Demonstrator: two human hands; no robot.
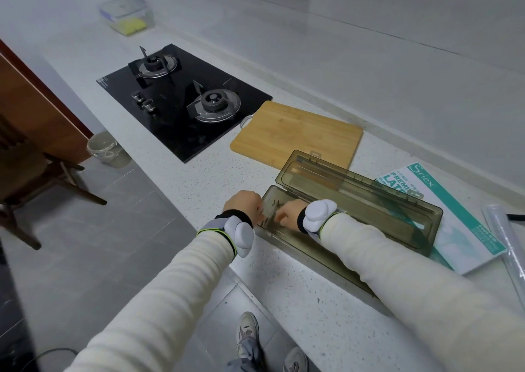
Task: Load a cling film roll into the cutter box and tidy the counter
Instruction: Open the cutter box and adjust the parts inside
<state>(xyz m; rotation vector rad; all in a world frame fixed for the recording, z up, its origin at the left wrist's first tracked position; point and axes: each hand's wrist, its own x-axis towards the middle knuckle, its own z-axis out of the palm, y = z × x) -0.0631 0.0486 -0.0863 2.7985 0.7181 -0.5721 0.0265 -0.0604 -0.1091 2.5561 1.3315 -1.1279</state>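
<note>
A smoky transparent cutter box (375, 215) lies on the speckled counter (298, 280) with its lid (352, 181) swung up and back. My left hand (244, 204) grips the box's left end from outside. My right hand (287, 212) reaches inside the left end of the trough, fingers curled on something small that I cannot make out. A clear-wrapped cling film roll (508, 246) lies at the far right edge of the counter, apart from both hands.
A green and white glove box (466, 229) lies flat behind the cutter box. A bamboo cutting board (298, 133) sits beyond it, then a black gas hob (181, 99). A plastic container (127, 16) stands far back. A bin (103, 148) and chair (34, 173) are on the floor.
</note>
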